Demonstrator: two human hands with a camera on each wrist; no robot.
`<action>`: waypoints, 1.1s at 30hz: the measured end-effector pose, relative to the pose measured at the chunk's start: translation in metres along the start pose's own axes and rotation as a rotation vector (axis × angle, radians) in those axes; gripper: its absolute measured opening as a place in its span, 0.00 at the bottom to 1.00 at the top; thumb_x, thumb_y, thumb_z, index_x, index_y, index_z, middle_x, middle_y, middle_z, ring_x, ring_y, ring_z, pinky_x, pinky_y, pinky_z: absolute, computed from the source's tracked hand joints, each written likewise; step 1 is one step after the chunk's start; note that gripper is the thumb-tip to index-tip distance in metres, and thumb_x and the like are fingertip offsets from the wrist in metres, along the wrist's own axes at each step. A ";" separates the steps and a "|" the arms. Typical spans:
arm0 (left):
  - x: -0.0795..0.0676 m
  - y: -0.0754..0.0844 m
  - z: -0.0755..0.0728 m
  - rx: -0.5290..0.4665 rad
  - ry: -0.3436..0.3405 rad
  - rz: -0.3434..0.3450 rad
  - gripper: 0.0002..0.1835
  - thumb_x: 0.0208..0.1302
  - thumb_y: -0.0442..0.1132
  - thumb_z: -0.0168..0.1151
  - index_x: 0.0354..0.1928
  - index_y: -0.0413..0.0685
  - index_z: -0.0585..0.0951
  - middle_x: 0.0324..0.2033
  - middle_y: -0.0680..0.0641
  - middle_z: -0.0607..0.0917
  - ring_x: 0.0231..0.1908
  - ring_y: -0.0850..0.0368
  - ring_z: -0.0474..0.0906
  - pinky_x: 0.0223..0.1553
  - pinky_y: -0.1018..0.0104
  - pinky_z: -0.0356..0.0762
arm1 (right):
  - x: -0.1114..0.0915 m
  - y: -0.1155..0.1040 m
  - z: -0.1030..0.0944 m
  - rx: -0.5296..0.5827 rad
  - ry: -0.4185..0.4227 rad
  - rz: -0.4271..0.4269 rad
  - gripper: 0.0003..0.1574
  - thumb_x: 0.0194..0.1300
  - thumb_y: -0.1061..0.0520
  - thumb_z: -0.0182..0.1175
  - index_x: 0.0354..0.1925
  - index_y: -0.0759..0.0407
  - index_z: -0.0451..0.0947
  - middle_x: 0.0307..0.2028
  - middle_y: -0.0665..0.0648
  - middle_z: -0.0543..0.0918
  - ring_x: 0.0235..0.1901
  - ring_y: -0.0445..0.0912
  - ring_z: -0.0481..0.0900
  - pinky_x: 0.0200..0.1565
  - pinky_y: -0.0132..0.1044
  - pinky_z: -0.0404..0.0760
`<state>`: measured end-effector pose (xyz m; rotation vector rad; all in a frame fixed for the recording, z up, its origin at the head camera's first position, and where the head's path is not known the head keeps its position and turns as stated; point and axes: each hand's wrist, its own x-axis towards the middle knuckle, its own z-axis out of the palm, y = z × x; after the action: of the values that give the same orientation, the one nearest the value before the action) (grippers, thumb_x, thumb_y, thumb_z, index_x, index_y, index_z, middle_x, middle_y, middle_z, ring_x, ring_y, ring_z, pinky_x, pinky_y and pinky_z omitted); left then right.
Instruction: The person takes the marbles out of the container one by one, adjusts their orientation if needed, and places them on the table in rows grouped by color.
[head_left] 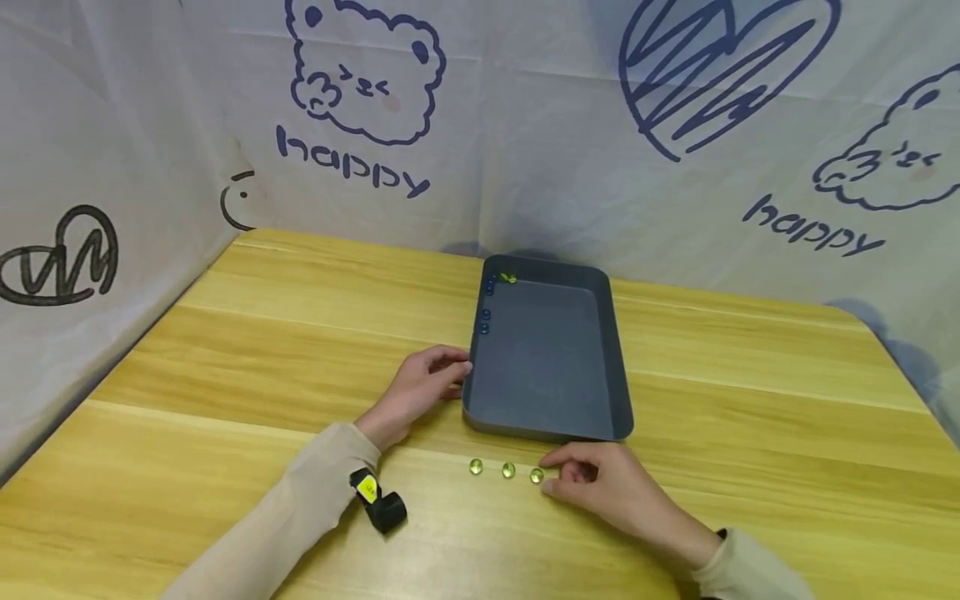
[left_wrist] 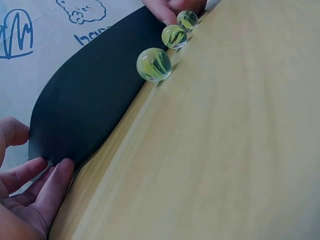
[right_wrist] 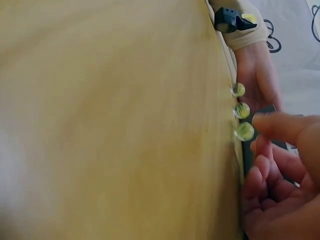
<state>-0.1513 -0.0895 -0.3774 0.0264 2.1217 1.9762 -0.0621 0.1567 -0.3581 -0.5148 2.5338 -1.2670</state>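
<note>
The left hand [head_left: 416,387], fingers relaxed, touches the left wall of the gray tray [head_left: 543,358]. Before the tray, the right hand [head_left: 615,487], thumb and forefinger narrowly parted, nears three marbles [head_left: 508,471]

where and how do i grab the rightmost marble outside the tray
Probably pinch opposite sides of its middle, from the right: the rightmost marble is round with no handle, the next marble sits close on its left, and the right hand is on its right.
</note>
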 end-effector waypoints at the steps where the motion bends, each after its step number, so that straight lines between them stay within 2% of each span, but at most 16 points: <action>1: 0.000 0.000 -0.001 0.001 0.000 -0.002 0.16 0.63 0.37 0.55 0.51 0.38 0.75 0.44 0.43 0.78 0.42 0.53 0.76 0.39 0.64 0.79 | 0.000 -0.003 -0.003 0.008 -0.017 0.004 0.14 0.55 0.50 0.65 0.38 0.55 0.82 0.20 0.46 0.74 0.20 0.37 0.68 0.23 0.29 0.71; 4: 0.001 0.002 -0.002 0.004 -0.001 -0.005 0.16 0.63 0.38 0.55 0.51 0.38 0.75 0.44 0.43 0.78 0.42 0.53 0.76 0.39 0.64 0.79 | 0.002 -0.017 -0.017 0.010 -0.047 0.012 0.16 0.57 0.49 0.62 0.41 0.57 0.81 0.22 0.48 0.76 0.21 0.39 0.70 0.23 0.29 0.72; 8: 0.002 0.002 -0.002 0.012 0.005 0.000 0.16 0.63 0.38 0.55 0.51 0.38 0.75 0.44 0.43 0.78 0.42 0.53 0.76 0.39 0.64 0.79 | 0.018 -0.040 -0.048 -0.020 0.002 0.037 0.20 0.59 0.46 0.60 0.45 0.56 0.79 0.25 0.53 0.78 0.21 0.46 0.70 0.21 0.33 0.72; 11: 0.002 0.001 -0.002 0.008 0.011 -0.004 0.16 0.63 0.38 0.55 0.51 0.38 0.75 0.44 0.43 0.78 0.42 0.53 0.76 0.40 0.64 0.79 | 0.044 -0.048 -0.074 -0.034 0.053 0.075 0.23 0.61 0.43 0.57 0.49 0.55 0.77 0.30 0.56 0.78 0.25 0.50 0.71 0.25 0.39 0.74; 14: 0.002 -0.001 -0.003 -0.002 0.006 -0.008 0.16 0.63 0.38 0.55 0.51 0.38 0.75 0.44 0.42 0.78 0.42 0.53 0.76 0.40 0.64 0.79 | 0.077 -0.046 -0.097 -0.046 0.072 0.113 0.25 0.62 0.42 0.54 0.52 0.54 0.75 0.35 0.57 0.77 0.32 0.51 0.72 0.32 0.42 0.76; 18: 0.002 -0.004 -0.003 -0.009 -0.003 -0.001 0.16 0.63 0.37 0.55 0.51 0.37 0.75 0.44 0.42 0.78 0.42 0.52 0.75 0.40 0.64 0.79 | 0.125 -0.039 -0.115 -0.078 0.070 0.135 0.25 0.64 0.43 0.53 0.53 0.56 0.74 0.38 0.58 0.77 0.33 0.50 0.72 0.35 0.39 0.75; 21: 0.003 -0.004 -0.004 -0.011 -0.001 0.005 0.16 0.63 0.37 0.55 0.51 0.37 0.75 0.44 0.42 0.78 0.42 0.52 0.76 0.40 0.64 0.79 | 0.159 -0.034 -0.117 -0.109 0.075 0.132 0.24 0.65 0.46 0.52 0.53 0.59 0.74 0.37 0.59 0.77 0.30 0.48 0.72 0.33 0.38 0.74; 25: 0.002 -0.005 -0.003 -0.014 0.002 0.020 0.16 0.63 0.36 0.55 0.51 0.36 0.75 0.43 0.41 0.78 0.41 0.52 0.76 0.40 0.64 0.79 | 0.193 -0.023 -0.107 -0.100 0.129 0.137 0.21 0.65 0.50 0.53 0.50 0.62 0.77 0.36 0.62 0.79 0.28 0.51 0.74 0.33 0.43 0.76; 30: 0.003 -0.006 -0.002 -0.025 0.006 0.043 0.15 0.63 0.35 0.55 0.50 0.34 0.75 0.42 0.40 0.78 0.41 0.52 0.76 0.39 0.63 0.79 | 0.216 -0.005 -0.091 0.026 0.192 0.156 0.19 0.64 0.52 0.56 0.47 0.64 0.78 0.36 0.68 0.79 0.31 0.57 0.75 0.35 0.46 0.77; 33: 0.002 -0.006 -0.001 -0.029 0.001 0.042 0.15 0.63 0.35 0.55 0.50 0.34 0.75 0.42 0.41 0.78 0.41 0.52 0.76 0.39 0.63 0.79 | 0.223 0.006 -0.084 0.064 0.207 0.188 0.19 0.64 0.52 0.55 0.48 0.63 0.78 0.35 0.66 0.79 0.29 0.53 0.76 0.32 0.42 0.78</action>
<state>-0.1527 -0.0911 -0.3832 0.0662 2.1098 2.0301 -0.2967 0.1261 -0.3301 -0.1332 2.6217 -1.3880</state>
